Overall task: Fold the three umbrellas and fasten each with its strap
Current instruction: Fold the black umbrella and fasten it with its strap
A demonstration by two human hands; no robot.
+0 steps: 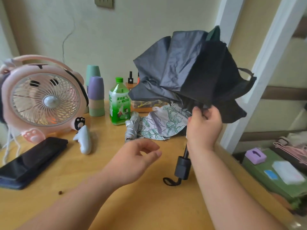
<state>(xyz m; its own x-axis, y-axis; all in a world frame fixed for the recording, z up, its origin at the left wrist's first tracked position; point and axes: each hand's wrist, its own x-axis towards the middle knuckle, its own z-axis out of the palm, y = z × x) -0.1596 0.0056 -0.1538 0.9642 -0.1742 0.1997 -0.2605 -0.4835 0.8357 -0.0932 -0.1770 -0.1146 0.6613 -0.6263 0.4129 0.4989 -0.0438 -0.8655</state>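
My right hand (205, 128) grips the black umbrella (191, 67) below its loose canopy, handle (181, 168) hanging over the table (149, 205). My left hand (132, 161) hovers nearby, fingers slack, empty.

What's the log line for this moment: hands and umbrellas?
left hand: open, empty, above table | right hand: grips black umbrella, canopy loose | floral umbrella: unfolded on table | silver umbrella: beside it

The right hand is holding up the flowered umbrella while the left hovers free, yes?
No: the head view shows the right hand gripping the black umbrella; the flowered umbrella lies on the table. The left hand does hover free.
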